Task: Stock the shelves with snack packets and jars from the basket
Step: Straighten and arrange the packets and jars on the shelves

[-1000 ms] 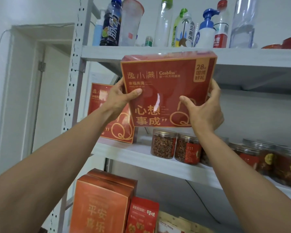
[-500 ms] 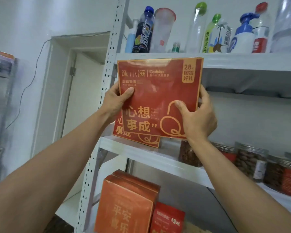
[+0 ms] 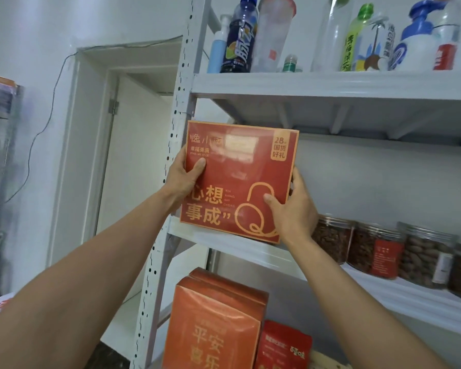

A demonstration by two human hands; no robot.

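Box [image 3: 237, 179] has dropped to the middle shelf [image 3: 218, 242], bottom edge probably touching. Left grip [image 3: 183, 179] and right grip [image 3: 294, 211] both clasp its sides. Placement nearly done; release next.

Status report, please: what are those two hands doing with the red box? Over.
Left hand, right hand: gripping red box by its sides. Box upright, lower edge at middle shelf front lip. Nut jars stand right of it.
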